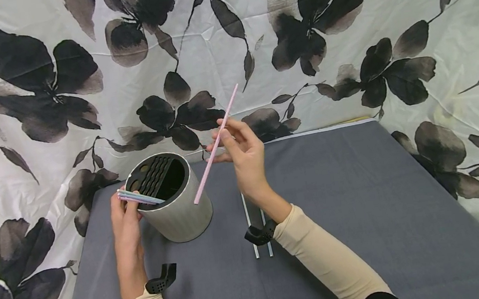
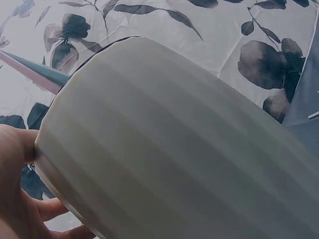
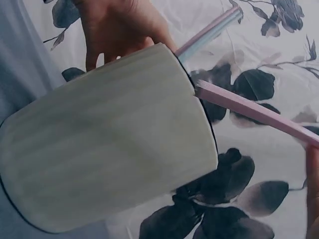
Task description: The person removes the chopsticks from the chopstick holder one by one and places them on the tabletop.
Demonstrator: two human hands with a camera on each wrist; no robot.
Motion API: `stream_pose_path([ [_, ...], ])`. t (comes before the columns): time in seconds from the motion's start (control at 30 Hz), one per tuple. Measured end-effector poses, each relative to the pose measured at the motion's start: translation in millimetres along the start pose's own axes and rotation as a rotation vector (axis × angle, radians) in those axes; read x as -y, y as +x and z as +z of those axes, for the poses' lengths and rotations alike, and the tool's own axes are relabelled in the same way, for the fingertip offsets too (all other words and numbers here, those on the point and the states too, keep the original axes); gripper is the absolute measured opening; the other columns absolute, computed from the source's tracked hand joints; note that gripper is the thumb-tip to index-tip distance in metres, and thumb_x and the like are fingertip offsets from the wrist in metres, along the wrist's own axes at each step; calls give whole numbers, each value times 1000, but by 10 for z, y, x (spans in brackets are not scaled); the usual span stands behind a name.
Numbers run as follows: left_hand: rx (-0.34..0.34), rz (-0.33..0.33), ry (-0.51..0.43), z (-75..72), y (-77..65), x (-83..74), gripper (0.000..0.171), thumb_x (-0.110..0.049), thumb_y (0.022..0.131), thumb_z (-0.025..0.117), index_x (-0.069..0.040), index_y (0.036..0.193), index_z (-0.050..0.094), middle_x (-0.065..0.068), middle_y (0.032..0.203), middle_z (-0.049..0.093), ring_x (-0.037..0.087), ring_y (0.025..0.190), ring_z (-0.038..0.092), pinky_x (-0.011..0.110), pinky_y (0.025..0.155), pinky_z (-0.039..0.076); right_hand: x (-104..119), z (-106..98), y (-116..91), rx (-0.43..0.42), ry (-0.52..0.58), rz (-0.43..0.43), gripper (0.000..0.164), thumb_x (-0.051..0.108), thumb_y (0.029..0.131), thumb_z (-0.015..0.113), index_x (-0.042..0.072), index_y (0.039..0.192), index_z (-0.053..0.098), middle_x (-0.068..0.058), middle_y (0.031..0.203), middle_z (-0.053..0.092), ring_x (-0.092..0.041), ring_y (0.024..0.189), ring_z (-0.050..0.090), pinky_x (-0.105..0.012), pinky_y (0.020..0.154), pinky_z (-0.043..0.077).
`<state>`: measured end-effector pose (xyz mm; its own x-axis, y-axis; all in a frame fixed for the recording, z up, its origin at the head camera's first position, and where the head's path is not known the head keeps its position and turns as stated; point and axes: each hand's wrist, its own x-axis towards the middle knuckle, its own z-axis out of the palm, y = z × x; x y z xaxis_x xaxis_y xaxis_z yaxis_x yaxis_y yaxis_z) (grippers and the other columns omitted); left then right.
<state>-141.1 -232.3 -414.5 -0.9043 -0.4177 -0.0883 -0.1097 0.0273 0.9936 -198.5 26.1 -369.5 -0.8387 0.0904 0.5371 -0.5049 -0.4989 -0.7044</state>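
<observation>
A ribbed, pale grey pencil holder [image 1: 180,218] with a black divided insert [image 1: 162,176] stands at the left of the table. My left hand [image 1: 126,230] grips its left side near the rim, the thumb and fingers against the wall in the left wrist view. Several pastel pencils [image 1: 139,197] lean out over the rim by that hand; pink and pale blue ones show. My right hand [image 1: 247,156] pinches a pink six-sided pencil [image 1: 216,145] between thumb and fingers, slanting down to the left. Its lower end [image 3: 204,89] overlaps the holder's rim in the right wrist view.
Two thin pale sticks [image 1: 250,229] lie on the grey table cloth [image 1: 345,196] below my right wrist, partly hidden by the wrist camera band [image 1: 261,234]. Behind the table's far edge hangs a white curtain [image 1: 251,31] with dark flowers.
</observation>
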Motion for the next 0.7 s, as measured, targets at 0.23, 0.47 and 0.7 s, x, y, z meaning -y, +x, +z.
stream_pose_path([
  [0.23,1,-7,5,4,1,-2,55,-36,105,53,-16,155,38,1,159,37,11,132,38,31,96,34,-19,-248,-47,4,-71,185,33,10,105,62,-7,133,61,-7,97,71,-19,75,74,-38,62,63],
  [0.47,-2,-9,20,6,6,3,55,-37,106,52,-16,155,38,2,161,36,11,135,37,30,97,33,1,-518,-114,5,-230,356,29,15,103,66,1,128,68,-3,96,73,-19,73,74,-44,61,62],
  [0.7,-4,-13,13,1,9,12,54,-37,106,53,-18,155,38,1,161,36,11,135,36,31,98,32,-21,-751,-252,-40,-381,508,29,20,103,68,5,127,71,0,94,74,-17,71,73,-31,57,60],
])
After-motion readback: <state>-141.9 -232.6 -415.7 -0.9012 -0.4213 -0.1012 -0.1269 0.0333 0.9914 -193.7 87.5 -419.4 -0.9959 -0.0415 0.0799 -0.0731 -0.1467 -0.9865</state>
